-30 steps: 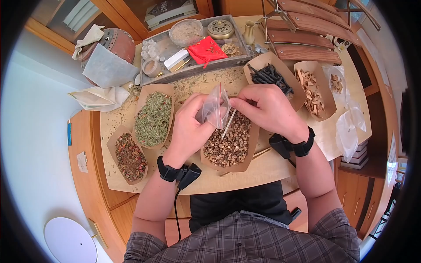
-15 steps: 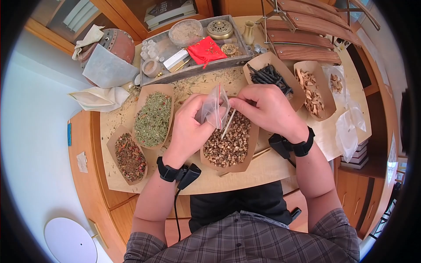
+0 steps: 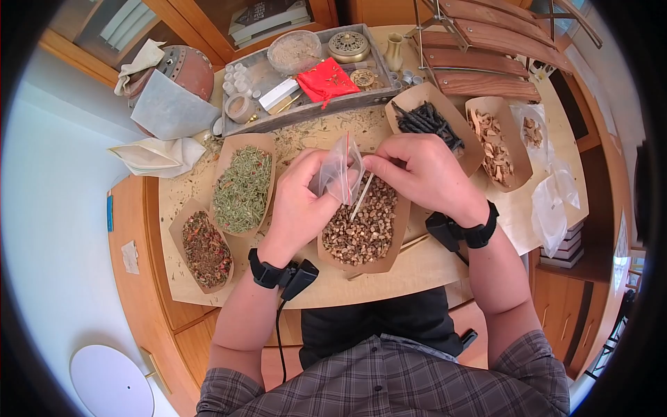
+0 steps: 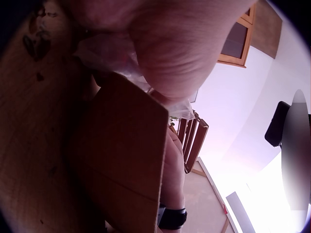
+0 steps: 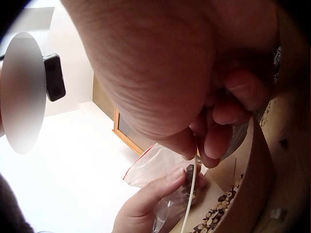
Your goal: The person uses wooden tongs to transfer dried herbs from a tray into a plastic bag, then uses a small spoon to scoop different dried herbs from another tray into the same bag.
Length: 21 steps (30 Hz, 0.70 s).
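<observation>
My left hand [image 3: 299,198] grips a clear zip bag [image 3: 338,167] with a red seal line, held above a brown paper tray [image 3: 397,240] of chopped brown pieces [image 3: 358,240]. In the right wrist view, a dark lump [image 5: 190,178] shows beside the left thumb, at the bag. My right hand [image 3: 431,174] pinches one end of a thin white stick [image 3: 362,198] between thumb and finger. The stick slants down over the chopped pieces. In the left wrist view the tray wall [image 4: 124,155] stands close below the hand and hides most of the fingers.
To the left stand paper trays of green dried herb [image 3: 242,187] and reddish petals [image 3: 205,250]. At the right are trays of black sticks [image 3: 425,126] and pale chips [image 3: 495,149]. A grey wooden tray [image 3: 306,118] lies behind, near a folded wooden slat rack [image 3: 479,62].
</observation>
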{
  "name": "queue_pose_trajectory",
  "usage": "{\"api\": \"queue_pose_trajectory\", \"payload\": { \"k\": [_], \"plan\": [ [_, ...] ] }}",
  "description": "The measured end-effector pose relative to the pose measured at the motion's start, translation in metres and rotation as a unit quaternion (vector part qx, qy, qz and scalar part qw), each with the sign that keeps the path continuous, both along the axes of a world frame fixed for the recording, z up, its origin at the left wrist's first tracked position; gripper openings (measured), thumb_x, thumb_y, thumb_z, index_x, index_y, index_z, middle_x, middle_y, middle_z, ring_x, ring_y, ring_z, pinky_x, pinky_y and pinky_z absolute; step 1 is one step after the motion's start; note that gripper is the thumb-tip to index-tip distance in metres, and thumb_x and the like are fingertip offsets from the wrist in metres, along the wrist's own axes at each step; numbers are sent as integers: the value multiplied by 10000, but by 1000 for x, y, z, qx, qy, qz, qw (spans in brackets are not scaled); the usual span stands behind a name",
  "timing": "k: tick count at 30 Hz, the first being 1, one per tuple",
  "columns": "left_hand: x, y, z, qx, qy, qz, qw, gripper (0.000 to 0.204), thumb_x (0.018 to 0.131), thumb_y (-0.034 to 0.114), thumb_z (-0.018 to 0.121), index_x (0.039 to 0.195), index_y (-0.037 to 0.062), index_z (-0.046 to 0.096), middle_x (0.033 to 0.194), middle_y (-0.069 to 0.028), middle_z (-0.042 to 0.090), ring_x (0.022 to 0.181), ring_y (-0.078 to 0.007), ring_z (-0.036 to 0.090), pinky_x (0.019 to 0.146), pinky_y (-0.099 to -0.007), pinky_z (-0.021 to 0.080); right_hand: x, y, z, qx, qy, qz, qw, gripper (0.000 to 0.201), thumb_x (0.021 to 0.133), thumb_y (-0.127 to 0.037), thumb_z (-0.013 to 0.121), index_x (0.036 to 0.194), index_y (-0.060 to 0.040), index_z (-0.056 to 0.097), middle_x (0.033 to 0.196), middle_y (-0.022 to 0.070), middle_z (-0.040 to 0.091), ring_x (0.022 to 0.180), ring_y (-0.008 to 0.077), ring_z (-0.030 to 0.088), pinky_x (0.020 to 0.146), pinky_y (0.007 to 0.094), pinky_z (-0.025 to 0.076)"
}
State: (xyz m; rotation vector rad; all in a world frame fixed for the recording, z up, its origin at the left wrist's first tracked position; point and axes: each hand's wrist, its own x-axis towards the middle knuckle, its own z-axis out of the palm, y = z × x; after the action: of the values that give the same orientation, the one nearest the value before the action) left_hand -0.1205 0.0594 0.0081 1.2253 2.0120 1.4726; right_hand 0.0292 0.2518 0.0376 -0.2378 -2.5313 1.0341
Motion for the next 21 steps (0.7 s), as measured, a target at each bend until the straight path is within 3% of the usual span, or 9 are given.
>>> {"api": "queue_pose_trajectory", "payload": {
  "k": [7, 9, 10, 13, 15, 21],
  "plan": [
    [0, -1, 0, 7, 5, -2, 1000, 285, 984, 226, 865, 1164, 30, 764, 1025, -89, 715, 950, -231, 694, 861, -361, 554, 0, 0, 2, -5, -8, 0, 1000, 291, 1015, -270, 792, 880, -13, 785, 778, 207, 707, 746, 416, 698, 675, 472, 555],
    [-1, -1, -1, -3, 16, -12, 1000, 274, 1005, 176, 847, 1214, 22, 760, 1070, -54, 711, 967, -140, 681, 875, -311, 543, 1, 1, -3, -8, -1, 3, 1000, 284, 1016, -251, 803, 894, 3, 769, 771, 196, 685, 721, 387, 665, 661, 461, 529],
    [-2, -2, -1, -3, 16, -12, 1000, 274, 1005, 176, 847, 1214, 22, 760, 1070, -54, 711, 967, -140, 681, 875, -311, 543, 1, 1, -4, -11, 6, 7, 1000, 280, 1018, -231, 814, 908, 19, 753, 764, 185, 663, 696, 358, 632, 647, 450, 502],
    [-1, -1, 0, -3, 27, -12, 1000, 271, 1006, 177, 845, 1211, 23, 759, 1066, -56, 711, 969, -142, 681, 879, -313, 542, 1, 1, -4, -11, 3, 6, 1000, 278, 1017, -230, 814, 908, 19, 754, 761, 185, 661, 694, 359, 631, 647, 451, 503],
    [0, 0, 0, 7, 15, -2, 1000, 299, 991, 232, 858, 1171, 16, 758, 1037, -95, 720, 949, -237, 692, 862, -364, 551, 0, 0, -2, -7, 1, 2, 1000, 283, 1015, -248, 804, 891, 5, 768, 769, 197, 683, 719, 388, 665, 659, 460, 528],
    [0, -1, 1, 10, 10, -4, 1000, 287, 992, 212, 851, 1180, 16, 757, 1045, -98, 721, 953, -233, 694, 860, -363, 551, 0, 0, 1, -12, -10, -6, 1000, 289, 1010, -264, 797, 873, -9, 780, 781, 209, 708, 746, 414, 701, 673, 470, 554]
  ]
}}
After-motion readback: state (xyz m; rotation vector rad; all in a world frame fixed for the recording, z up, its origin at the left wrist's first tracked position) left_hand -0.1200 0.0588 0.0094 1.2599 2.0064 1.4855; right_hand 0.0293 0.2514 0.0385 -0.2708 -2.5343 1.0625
